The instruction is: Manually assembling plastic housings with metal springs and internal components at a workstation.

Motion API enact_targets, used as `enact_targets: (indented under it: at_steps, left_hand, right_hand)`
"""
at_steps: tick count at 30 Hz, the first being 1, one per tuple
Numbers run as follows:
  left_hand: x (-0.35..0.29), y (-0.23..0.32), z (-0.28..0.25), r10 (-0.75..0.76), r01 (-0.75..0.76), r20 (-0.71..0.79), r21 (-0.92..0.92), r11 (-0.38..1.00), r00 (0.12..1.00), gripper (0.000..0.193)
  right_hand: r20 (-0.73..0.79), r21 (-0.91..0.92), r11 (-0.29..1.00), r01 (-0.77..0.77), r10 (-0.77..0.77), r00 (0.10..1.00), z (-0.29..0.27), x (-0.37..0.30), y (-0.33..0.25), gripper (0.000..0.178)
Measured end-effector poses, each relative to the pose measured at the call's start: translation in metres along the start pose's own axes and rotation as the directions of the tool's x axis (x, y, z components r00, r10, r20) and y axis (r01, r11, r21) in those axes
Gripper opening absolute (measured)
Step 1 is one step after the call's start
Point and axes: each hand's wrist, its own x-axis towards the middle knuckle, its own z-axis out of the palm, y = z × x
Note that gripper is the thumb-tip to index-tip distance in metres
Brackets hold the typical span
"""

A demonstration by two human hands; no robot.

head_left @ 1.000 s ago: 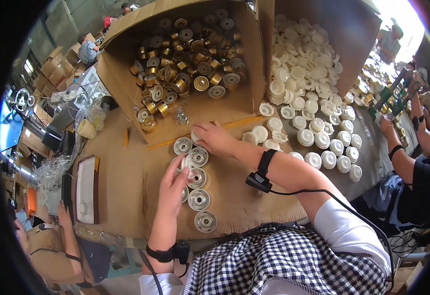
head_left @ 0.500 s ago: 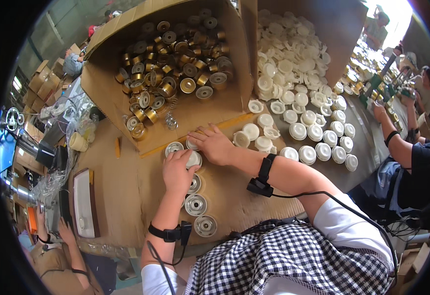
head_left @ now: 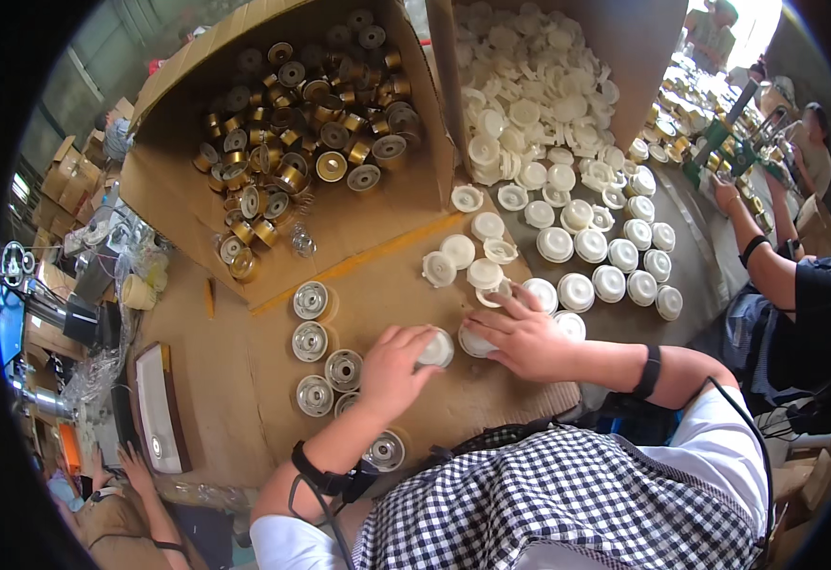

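My left hand (head_left: 398, 372) is closed around the edge of a round white cap (head_left: 437, 350) over the cardboard. Just right of it, the fingers of my right hand (head_left: 534, 334) curl over another white cap (head_left: 473, 343); what lies under both caps is hidden. Left of my hands sit several round silver metal cups, hollow side up, such as the upper one (head_left: 310, 300) and the one beside my left wrist (head_left: 344, 370). Another silver cup (head_left: 385, 450) is half covered by my left forearm. Loose white plastic caps (head_left: 457, 252) lie beyond my right hand.
An open carton (head_left: 173, 152) at the back holds many gold-and-silver metal cups (head_left: 331, 166). Beside it, a heap of white caps (head_left: 539, 95) spills forward. Rows of capped pieces (head_left: 609, 283) stand at right. A white curved part (head_left: 161, 408) lies left. Co-workers' arms (head_left: 767, 256) show at both sides.
Both hands have moved right and nearer to me, away from the line of silver cups, and now hold white caps side by side. The whole view has shifted a little.
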Motion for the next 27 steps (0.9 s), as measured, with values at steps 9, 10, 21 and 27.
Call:
enact_targets:
  at_steps: [9,10,21,27]
  left_hand:
    - [0.096,0.003,0.015,-0.131,0.154,-0.154,0.146,0.977,0.979,0.065]
    - [0.100,-0.006,0.019,-0.131,0.156,-0.164,0.152,0.976,0.978,0.065]
    - [0.088,-0.046,0.023,-0.403,0.405,0.040,-0.094,0.909,0.914,0.059]
    - [0.064,-0.057,0.032,-0.110,0.107,-0.081,-0.030,0.994,0.991,0.046]
  right_hand:
    - [-0.031,0.268,0.931,-0.248,0.266,0.964,-0.026,0.037,0.110,0.051]
    - [0.069,0.231,0.945,-0.230,0.220,0.973,-0.022,0.050,0.112,0.054]
    - [0.060,0.255,0.909,-0.331,0.327,0.943,0.018,0.065,0.145,0.060]
    - [0.113,0.179,0.912,-0.369,0.353,0.929,0.009,0.070,0.126,0.058]
